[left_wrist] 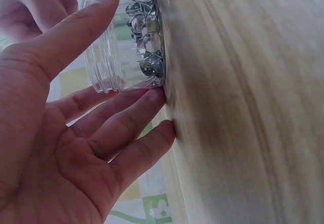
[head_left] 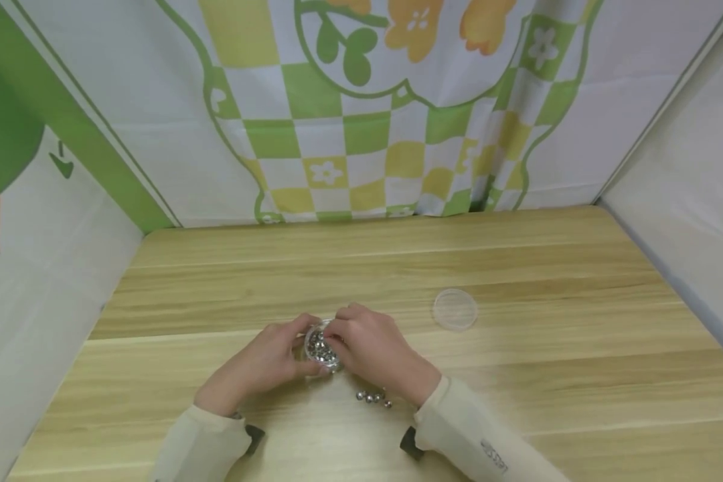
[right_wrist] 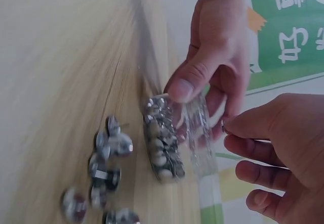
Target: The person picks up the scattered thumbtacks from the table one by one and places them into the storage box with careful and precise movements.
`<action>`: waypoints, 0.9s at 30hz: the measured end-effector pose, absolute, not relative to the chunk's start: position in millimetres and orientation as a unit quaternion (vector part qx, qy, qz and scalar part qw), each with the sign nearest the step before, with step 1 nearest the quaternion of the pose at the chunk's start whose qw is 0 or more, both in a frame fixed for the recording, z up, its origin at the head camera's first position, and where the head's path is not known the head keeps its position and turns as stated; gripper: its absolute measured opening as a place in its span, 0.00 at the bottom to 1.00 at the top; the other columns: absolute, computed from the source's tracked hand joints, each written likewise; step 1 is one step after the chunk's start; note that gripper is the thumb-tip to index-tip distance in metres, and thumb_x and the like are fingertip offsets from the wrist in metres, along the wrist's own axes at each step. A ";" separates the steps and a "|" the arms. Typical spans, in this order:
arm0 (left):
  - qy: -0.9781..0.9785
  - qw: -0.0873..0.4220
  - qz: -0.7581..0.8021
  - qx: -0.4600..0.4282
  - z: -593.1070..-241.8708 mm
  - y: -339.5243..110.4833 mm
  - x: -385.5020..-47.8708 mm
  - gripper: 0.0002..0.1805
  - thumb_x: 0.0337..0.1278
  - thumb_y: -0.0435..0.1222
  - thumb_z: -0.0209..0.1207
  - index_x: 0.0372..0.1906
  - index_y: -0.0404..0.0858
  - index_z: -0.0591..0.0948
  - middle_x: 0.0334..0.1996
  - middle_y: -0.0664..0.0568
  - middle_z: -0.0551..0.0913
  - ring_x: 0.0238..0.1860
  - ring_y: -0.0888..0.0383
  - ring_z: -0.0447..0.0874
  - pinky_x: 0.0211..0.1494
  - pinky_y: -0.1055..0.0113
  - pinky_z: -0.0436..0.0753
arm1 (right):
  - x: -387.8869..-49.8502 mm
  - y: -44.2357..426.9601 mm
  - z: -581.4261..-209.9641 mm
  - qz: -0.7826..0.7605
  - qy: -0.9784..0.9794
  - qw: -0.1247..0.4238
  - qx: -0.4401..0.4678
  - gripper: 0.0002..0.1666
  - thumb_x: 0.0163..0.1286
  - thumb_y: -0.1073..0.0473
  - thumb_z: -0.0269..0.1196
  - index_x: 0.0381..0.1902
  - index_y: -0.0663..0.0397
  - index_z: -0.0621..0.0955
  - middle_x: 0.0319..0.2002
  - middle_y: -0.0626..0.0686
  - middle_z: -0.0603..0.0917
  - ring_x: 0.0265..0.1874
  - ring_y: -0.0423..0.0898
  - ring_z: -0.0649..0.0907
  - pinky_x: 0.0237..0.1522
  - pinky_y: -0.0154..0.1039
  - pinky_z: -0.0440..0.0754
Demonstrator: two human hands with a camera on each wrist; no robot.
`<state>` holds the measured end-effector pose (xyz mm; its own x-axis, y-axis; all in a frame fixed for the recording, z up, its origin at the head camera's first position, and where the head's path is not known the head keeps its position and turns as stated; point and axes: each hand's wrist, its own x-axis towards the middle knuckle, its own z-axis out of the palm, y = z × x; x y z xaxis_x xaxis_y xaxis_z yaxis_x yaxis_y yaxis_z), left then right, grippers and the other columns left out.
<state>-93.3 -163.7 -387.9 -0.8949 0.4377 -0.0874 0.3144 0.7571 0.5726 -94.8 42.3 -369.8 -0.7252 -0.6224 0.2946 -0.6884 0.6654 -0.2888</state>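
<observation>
A clear, open jar (left_wrist: 109,62) stands upright on the tabletop (head_left: 578,321), shiny silvery pieces (head_left: 318,349) heaped across its bottom. One tiny metallic piece (right_wrist: 223,126), mostly hidden, is pinched by the right hand (head_left: 370,345) just above the jar's mouth. In the head view, loose round-headed pieces (head_left: 370,397) lie clustered between 4 and 5 o'clock from the jar.

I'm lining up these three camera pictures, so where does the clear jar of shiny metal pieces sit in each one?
Head: the clear jar is below the middle, slightly left.
Left wrist: at the top, left of the middle.
Right wrist: just right of the middle and slightly low.
Shared landmark: the left hand, which holds it in all three.
</observation>
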 end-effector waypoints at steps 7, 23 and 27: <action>0.928 0.117 0.291 0.203 -387.9 -162.4 -93.8 0.31 0.44 0.51 0.72 0.55 0.53 0.75 0.56 0.52 0.84 0.60 0.45 0.79 0.63 0.46 0.78 | -99.6 28.2 -373.2 0.201 -0.902 0.089 0.372 0.07 0.67 0.56 0.63 0.37 0.43 0.88 0.32 0.41 0.84 0.34 0.36 0.80 0.29 0.27 0.79; 0.935 0.121 0.281 0.180 -387.7 -160.8 -92.7 0.36 0.40 0.51 0.73 0.59 0.47 0.75 0.52 0.48 0.85 0.56 0.44 0.82 0.61 0.45 0.79 | -89.2 63.8 -375.8 0.187 -0.920 0.091 0.333 0.06 0.66 0.55 0.65 0.38 0.44 0.88 0.33 0.41 0.85 0.33 0.36 0.79 0.31 0.29 0.81; 0.936 0.123 0.282 0.171 -385.1 -161.1 -92.6 0.38 0.39 0.52 0.73 0.59 0.45 0.74 0.53 0.44 0.84 0.57 0.41 0.81 0.61 0.42 0.78 | -82.5 86.5 -374.8 0.189 -0.923 0.110 0.317 0.04 0.63 0.56 0.67 0.34 0.44 0.88 0.30 0.40 0.85 0.30 0.36 0.78 0.29 0.27 0.79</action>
<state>-92.6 -161.1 -385.1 -0.9110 0.3900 -0.1343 0.2509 0.7824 0.5700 -82.5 86.5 -374.8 -0.7747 -0.5436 0.3231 -0.6268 0.7279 -0.2782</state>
